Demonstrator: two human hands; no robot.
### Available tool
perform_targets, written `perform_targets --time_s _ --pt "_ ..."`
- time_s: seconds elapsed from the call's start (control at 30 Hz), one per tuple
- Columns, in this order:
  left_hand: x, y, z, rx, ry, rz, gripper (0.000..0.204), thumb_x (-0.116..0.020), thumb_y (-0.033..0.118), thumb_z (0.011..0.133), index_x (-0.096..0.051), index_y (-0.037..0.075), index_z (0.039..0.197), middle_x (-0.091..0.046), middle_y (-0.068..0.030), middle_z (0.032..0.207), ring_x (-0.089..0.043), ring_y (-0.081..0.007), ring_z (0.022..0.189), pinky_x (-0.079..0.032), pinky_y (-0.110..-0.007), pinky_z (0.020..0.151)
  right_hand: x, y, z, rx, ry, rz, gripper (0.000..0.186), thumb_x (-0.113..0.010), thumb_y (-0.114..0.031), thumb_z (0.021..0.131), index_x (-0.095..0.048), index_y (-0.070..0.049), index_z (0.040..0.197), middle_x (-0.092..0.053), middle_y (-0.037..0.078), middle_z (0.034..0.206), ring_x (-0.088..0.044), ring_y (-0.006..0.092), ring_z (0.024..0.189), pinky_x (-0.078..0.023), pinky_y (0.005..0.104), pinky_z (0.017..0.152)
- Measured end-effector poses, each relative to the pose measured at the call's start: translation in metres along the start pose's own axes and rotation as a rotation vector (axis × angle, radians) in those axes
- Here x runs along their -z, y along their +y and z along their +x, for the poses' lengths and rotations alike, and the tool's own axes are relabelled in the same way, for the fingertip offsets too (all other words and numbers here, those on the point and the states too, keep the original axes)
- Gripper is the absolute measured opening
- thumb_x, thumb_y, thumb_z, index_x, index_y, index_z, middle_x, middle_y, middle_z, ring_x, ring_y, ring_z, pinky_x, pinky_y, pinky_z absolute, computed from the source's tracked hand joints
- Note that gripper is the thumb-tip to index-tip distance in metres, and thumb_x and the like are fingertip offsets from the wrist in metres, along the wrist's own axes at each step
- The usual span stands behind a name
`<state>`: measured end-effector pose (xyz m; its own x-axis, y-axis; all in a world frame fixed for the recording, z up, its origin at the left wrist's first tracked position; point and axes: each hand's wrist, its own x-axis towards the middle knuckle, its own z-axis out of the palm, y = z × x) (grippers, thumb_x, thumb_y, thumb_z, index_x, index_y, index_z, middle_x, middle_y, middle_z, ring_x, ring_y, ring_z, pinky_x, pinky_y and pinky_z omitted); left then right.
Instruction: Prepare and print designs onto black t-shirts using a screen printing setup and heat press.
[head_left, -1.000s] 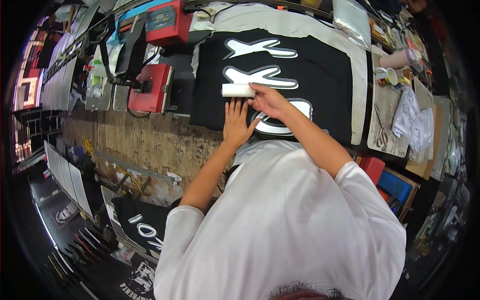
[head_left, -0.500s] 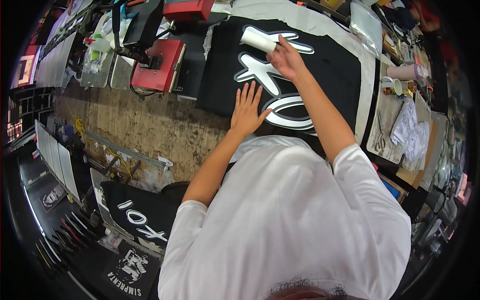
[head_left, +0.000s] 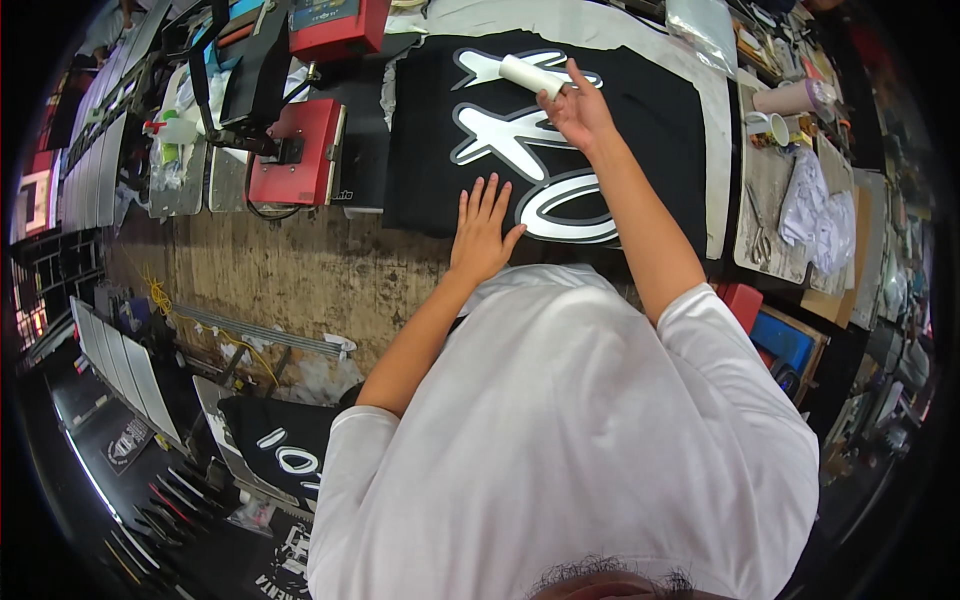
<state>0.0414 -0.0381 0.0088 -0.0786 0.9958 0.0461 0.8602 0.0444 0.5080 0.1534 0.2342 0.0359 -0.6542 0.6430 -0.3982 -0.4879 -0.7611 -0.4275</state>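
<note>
A black garment (head_left: 650, 150) with large white, grey-edged lettering lies spread flat in front of me. My right hand (head_left: 580, 112) is above its far part, with the fingers curled around the right end of a white cylindrical roll (head_left: 530, 77). The roll lies slantwise over the farthest letter; whether it touches the cloth I cannot tell. Nearer to me and to the left, my left hand (head_left: 482, 235) rests flat on the garment's near edge, fingers spread, beside the rounded letter (head_left: 570, 210). Nothing is in that hand.
To the left stands a red and black heat press (head_left: 295, 155). Scissors (head_left: 760, 235), a white mug (head_left: 768, 128) and crumpled white cloth (head_left: 815, 215) lie on the right-hand table. Another printed black garment (head_left: 280, 450) is at my lower left.
The roll and my right hand have moved rightward over the far lettering. My left hand stays flat near the near edge. The whole view has shifted slightly.
</note>
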Motion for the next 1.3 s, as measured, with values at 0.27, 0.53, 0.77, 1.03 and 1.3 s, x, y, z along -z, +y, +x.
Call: perform_targets --time_s 0.27,0.53,0.77,1.03,1.3 --pt "-0.003 -0.002 0.001 0.002 0.014 0.0 0.072 -0.055 0.047 0.098 -0.033 0.009 0.156 -0.024 -0.0165 0.164 -0.018 -0.0371 0.152 -0.01 -0.054 0.123 0.046 0.035 -0.083 -0.122 -0.013 0.166 0.07 -0.058 -0.044 0.1 -0.04 0.013 0.135 -0.056 0.025 0.127 -0.068 0.029 0.095 -0.061 0.0236 0.067" --pt "0.0 0.001 0.001 0.005 0.0 0.005 0.072 -0.057 0.045 0.098 -0.034 0.009 0.155 -0.024 -0.0161 0.164 -0.017 -0.0363 0.153 -0.009 -0.054 0.123 0.05 -0.029 -0.046 -0.01 -0.043 0.18 0.069 -0.056 -0.046 0.101 -0.039 0.012 0.136 -0.057 0.024 0.123 -0.069 0.0301 0.092 -0.064 0.0258 0.072" --pt "0.013 -0.023 0.054 0.023 0.287 -0.345 0.032 -0.054 0.013 0.099 -0.061 0.004 0.129 -0.056 -0.0198 0.14 -0.047 -0.0419 0.13 -0.038 -0.048 0.11 0.029 -0.003 -0.077 -0.316 -0.101 -0.352 0.049 -0.056 -0.043 0.102 -0.054 0.004 0.119 -0.065 0.011 0.095 -0.059 0.012 0.056 -0.052 0.0153 0.045" --pt "-0.006 -0.034 0.079 -0.052 0.079 0.147 0.06 -0.045 0.051 0.102 -0.039 0.024 0.155 -0.023 -0.0152 0.165 -0.015 -0.0397 0.153 -0.009 -0.053 0.124 0.043 -0.002 -0.125 -0.655 0.012 -0.698 0.053 -0.061 -0.046 0.099 -0.057 0.001 0.124 -0.067 0.013 0.108 -0.073 0.0205 0.073 -0.052 0.019 0.042" --pt "-0.004 -0.025 0.077 -0.039 0.099 0.2 0.069 -0.051 0.058 0.098 -0.037 0.023 0.156 -0.024 -0.0166 0.164 -0.017 -0.039 0.152 -0.011 -0.054 0.123 0.054 0.002 -0.184 -0.675 0.024 -0.713 0.06 -0.068 -0.04 0.096 -0.056 0.008 0.129 -0.065 0.015 0.116 -0.074 0.0216 0.073 -0.057 0.0221 0.048"
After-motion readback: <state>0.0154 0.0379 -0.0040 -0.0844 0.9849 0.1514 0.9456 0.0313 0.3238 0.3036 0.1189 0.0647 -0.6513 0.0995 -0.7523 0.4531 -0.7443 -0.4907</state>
